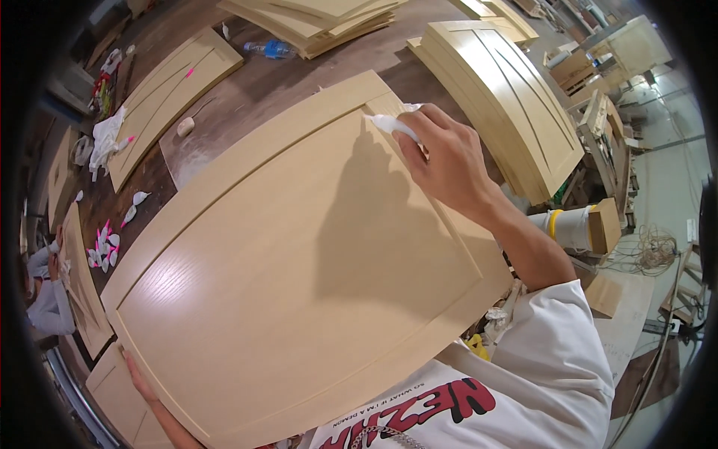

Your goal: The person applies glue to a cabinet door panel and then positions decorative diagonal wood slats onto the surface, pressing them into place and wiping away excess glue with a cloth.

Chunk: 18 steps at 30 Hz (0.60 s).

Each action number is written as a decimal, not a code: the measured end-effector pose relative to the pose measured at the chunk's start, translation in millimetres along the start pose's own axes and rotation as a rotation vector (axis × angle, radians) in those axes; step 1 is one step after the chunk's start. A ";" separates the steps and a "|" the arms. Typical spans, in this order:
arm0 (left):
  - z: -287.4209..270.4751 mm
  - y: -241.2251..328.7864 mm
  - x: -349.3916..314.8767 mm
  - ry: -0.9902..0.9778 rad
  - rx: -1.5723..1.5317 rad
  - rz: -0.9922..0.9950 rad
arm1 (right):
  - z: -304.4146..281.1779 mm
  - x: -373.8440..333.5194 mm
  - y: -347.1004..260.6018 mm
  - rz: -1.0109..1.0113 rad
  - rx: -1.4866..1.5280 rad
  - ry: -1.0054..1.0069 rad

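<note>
A large pale wooden cabinet door point(247, 277) with a recessed centre lies tilted in front of me, across the table's edge. My right hand point(449, 157) pinches a small white squeeze bottle point(387, 124) near the door's far right corner. The bottle's pointed tip is at the groove along the inner frame. The hand casts a shadow on the centre panel. Down at the lower left, my left hand point(140, 380) holds the door by its near left edge; part of its fingers is hidden behind the wood.
Stacked doors point(501, 97) stand at the right and more doors point(314, 26) at the back. Several small pink-tipped bottles point(105, 247) lie at the left, near another door point(172, 97). A co-worker's sleeve point(52, 299) shows at far left. A white bucket point(572, 227) stands at the right.
</note>
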State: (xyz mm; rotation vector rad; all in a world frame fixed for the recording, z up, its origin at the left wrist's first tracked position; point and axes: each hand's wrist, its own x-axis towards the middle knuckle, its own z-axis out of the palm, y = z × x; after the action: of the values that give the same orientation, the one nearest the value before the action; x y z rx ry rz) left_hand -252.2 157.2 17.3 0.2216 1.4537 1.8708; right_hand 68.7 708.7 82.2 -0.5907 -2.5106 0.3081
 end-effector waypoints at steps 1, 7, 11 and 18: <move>-0.2 0.3 -2.4 0.042 -0.018 0.002 | -0.6 0.0 4.0 0.006 -0.020 0.014; 5.0 -2.6 1.0 0.087 -0.020 0.000 | -0.8 -8.4 6.2 -0.023 -0.016 0.015; 0.1 -2.1 -1.6 0.151 -0.006 0.020 | -4.3 -6.9 3.6 -0.037 -0.040 0.012; -41.2 -3.6 3.4 0.170 0.069 0.036 | 0.4 -3.2 13.4 0.021 0.049 0.092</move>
State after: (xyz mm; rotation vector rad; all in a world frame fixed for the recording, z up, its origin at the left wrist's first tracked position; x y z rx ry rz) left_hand -275.6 128.2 -1.0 0.1243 1.6401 1.9088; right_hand 75.6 718.9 76.0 -0.5982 -2.4031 0.3415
